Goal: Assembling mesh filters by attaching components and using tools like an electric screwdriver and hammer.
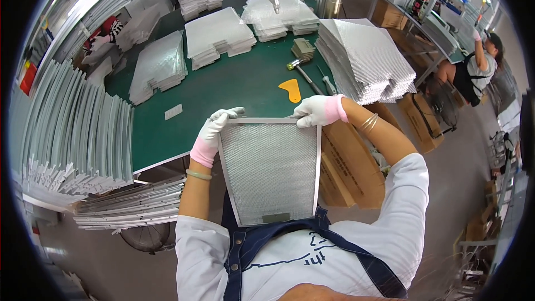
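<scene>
I hold a rectangular metal mesh filter panel (270, 170) with a silver frame upright against my chest, over the near edge of the green table (223, 86). My left hand (214, 131), in a white and pink glove, grips the panel's upper left corner. The upper right corner sits in my right hand (319, 110), gloved the same way. A small grey tab sits at the panel's lower edge.
Stacks of mesh sheets (217, 36) cover the table's far side, and a big fanned pile (362, 58) lies at right. An orange scraper (291, 89), a hammer (304, 75) and a screwdriver (327, 82) lie near it. Metal frame strips (72, 134) pile at left. Cardboard boxes (345, 161) stand right. Another person (476, 69) works far right.
</scene>
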A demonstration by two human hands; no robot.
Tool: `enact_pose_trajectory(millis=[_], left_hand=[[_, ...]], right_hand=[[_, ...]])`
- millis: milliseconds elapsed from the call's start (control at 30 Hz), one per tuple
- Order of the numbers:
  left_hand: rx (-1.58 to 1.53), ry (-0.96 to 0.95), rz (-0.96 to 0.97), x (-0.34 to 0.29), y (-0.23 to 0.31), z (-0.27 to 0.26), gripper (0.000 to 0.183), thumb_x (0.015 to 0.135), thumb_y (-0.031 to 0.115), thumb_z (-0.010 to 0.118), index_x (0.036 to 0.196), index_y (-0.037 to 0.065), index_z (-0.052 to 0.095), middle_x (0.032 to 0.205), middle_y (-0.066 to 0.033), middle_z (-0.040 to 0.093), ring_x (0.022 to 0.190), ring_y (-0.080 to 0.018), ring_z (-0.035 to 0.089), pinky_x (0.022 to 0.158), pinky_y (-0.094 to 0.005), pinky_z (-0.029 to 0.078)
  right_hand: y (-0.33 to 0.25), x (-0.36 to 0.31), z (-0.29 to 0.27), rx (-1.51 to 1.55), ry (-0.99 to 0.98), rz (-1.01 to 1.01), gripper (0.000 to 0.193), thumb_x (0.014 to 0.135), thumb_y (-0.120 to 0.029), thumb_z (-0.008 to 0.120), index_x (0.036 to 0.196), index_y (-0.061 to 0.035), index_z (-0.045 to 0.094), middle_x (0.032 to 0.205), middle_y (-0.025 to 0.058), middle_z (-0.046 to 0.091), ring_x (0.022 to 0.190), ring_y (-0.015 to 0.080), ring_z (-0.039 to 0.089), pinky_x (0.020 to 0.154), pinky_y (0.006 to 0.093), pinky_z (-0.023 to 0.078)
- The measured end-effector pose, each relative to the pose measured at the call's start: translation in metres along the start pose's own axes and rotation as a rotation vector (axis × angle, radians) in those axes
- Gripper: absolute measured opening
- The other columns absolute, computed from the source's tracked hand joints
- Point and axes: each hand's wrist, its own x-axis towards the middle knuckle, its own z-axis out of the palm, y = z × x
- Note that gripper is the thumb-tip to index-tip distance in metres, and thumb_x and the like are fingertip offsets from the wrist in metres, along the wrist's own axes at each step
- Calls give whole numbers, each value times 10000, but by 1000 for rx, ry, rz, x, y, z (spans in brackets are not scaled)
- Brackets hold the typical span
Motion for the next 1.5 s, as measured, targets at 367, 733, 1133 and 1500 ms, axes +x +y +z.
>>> enact_pose_trajectory(millis=[367, 733, 1133, 1500], left_hand=[[-50, 75, -105, -13, -2, -3, 227, 878, 149, 582, 989, -41, 638, 1011, -120, 656, 946, -178, 597, 903, -285, 434], [-550, 459, 123, -22, -9, -10, 258, 903, 215, 565, 1019, -3, 639, 1039, -122, 632, 963, -190, 587, 913, -294, 434], [581, 409, 256, -68, -5, 12, 389, 825, 49, 522, 1213, 32, 552, 1238, -162, 545, 1219, -245, 470, 1011, -315, 363], [84, 599, 117, -69, -9, 40, 562, 881, 36, 540, 1385, -37, 303, 1337, -171, 458, 1155, -133, 486, 968, -255, 390]], right_hand=[[-32, 27, 3, 81, -42, 64, 339, 896, -333, 555, 995, -11, 591, 849, 118, 620, 802, 225, 596, 732, 320, 457], [-55, 48, 30, 211, 222, 47, 292, 871, -302, 578, 899, -13, 599, 787, 138, 618, 752, 244, 605, 704, 333, 465], [-69, 43, 39, 205, 320, 44, 264, 855, -270, 599, 828, -7, 610, 663, 105, 593, 632, 205, 585, 613, 312, 453], [-64, 47, 37, 264, 275, 36, 269, 858, -263, 597, 832, 4, 612, 630, 79, 563, 605, 155, 546, 583, 291, 435]])
